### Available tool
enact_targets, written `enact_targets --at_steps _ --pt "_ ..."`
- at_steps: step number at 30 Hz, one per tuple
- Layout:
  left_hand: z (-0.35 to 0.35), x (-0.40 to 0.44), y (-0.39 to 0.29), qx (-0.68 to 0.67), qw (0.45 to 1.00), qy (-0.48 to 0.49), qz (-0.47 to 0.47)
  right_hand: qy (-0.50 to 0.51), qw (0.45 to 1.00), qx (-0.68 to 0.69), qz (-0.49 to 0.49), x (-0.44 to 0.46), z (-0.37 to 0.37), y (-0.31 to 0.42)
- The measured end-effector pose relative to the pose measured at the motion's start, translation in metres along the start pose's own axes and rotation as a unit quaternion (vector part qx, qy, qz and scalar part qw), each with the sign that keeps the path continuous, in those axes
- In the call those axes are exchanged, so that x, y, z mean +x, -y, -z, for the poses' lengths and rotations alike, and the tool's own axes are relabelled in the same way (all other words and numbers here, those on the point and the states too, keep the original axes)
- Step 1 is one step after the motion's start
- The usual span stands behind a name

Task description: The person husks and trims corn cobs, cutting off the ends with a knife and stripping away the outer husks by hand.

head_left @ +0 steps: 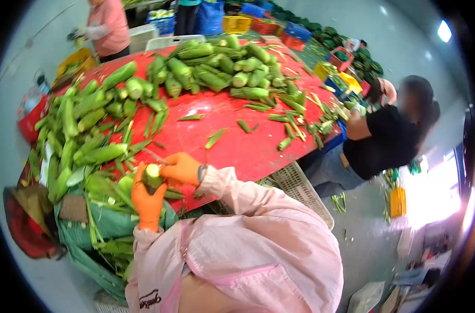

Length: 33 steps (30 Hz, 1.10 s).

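My left hand (148, 201), in an orange glove, is closed around an ear of corn (153, 176) whose pale cut end faces up. Just to its right, my right hand (179, 168), also gloved in orange, is closed beside that end. A thin blade, seemingly a small knife (154, 155), sticks out from its fingers; the handle is hidden. Both hands are over the near edge of the red table (195, 136). Green corn ears in husks (94, 117) are heaped to the left, and another pile of corn (216, 65) lies at the far side.
Below my left hand, a green sack (81, 229) holds husk pieces. A white crate (302, 190) stands under the table edge. One co-worker in black (386, 135) is at the right; another in pink (111, 28) stands at the far left. Cut husks (215, 138) are scattered on the tabletop.
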State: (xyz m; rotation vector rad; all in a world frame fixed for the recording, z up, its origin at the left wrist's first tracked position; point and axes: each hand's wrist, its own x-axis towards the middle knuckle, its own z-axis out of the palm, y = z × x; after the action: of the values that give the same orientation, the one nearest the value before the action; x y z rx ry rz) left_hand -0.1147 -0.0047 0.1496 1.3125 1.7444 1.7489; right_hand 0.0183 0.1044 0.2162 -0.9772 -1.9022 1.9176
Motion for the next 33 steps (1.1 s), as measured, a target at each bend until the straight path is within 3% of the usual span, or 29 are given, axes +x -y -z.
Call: enact_targets --at_steps 2,5,7,10,12,14,16,18,22,30,33 --pt "-0.001 -0.001 -0.002 0.069 0.997 -0.010 -0.014 -0.024 0.999 0.018 0.020 0.000 -0.002 -0.005" --pt "-0.013 0.005 0.000 0.046 0.999 -0.014 -0.023 -0.032 0.994 0.094 0.048 -0.001 0.003 -0.007" --pt "-0.024 0.012 -0.003 -0.018 0.998 -0.028 0.053 -0.015 0.984 0.171 0.052 0.000 0.015 -0.006" --pt "-0.034 0.022 0.005 0.013 0.997 0.004 0.074 -0.006 0.981 0.176 0.076 0.007 0.033 -0.011" --pt "-0.047 0.028 0.006 -0.030 0.997 0.020 0.065 0.001 0.974 0.204 0.098 0.013 0.043 -0.024" --pt "-0.060 0.034 0.000 -0.192 0.975 -0.025 0.107 -0.007 0.960 0.245 0.136 0.015 0.056 -0.026" --pt "-0.075 0.039 0.003 -0.174 0.981 -0.002 0.092 -0.016 0.959 0.247 0.134 0.009 0.073 -0.020" --pt "-0.088 0.045 -0.006 -0.063 0.996 0.047 0.037 -0.024 0.988 0.143 0.050 -0.007 0.097 0.004" --pt "-0.113 0.051 -0.013 0.062 0.997 0.036 0.027 -0.043 0.994 0.021 0.099 0.007 0.122 -0.011" --pt "-0.129 0.054 0.001 0.043 0.997 0.017 0.054 -0.053 0.991 -0.003 0.120 0.016 0.140 -0.024" --pt "-0.134 0.055 -0.005 0.034 0.997 -0.004 0.063 -0.022 0.990 0.078 0.117 0.020 0.142 -0.027"
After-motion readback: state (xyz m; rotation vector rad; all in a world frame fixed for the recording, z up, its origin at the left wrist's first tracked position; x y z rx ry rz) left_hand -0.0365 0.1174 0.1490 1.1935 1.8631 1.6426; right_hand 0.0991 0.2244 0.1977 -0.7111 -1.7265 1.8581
